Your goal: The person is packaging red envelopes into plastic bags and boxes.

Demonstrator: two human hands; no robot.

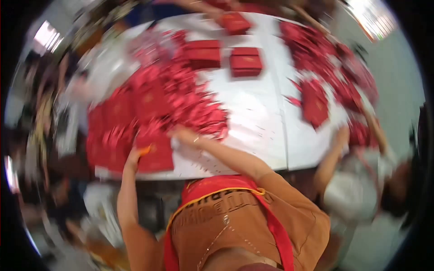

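Note:
A flat red piece (156, 158), like a gift bag with a small gold mark, lies at the table's near left edge. My left hand (132, 159) grips its left side. Something small and orange (144, 151) shows at my thumb; blur hides whether it is worn or held. My right hand (183, 134) is at the piece's far right corner, beside a heap of shiny red ribbons (192, 104). Its fingers are smeared by motion. More flat red pieces (151, 100) lie in rows beyond and to the left of my hands.
Stacked red pieces (246, 62) stand on the white table (253, 117). Clear plastic bags (108, 72) lie at the far left. A co-worker (352, 185) reaches in from the right near another red heap (314, 104). Another person's hands handle a red stack (235, 22) at the far edge.

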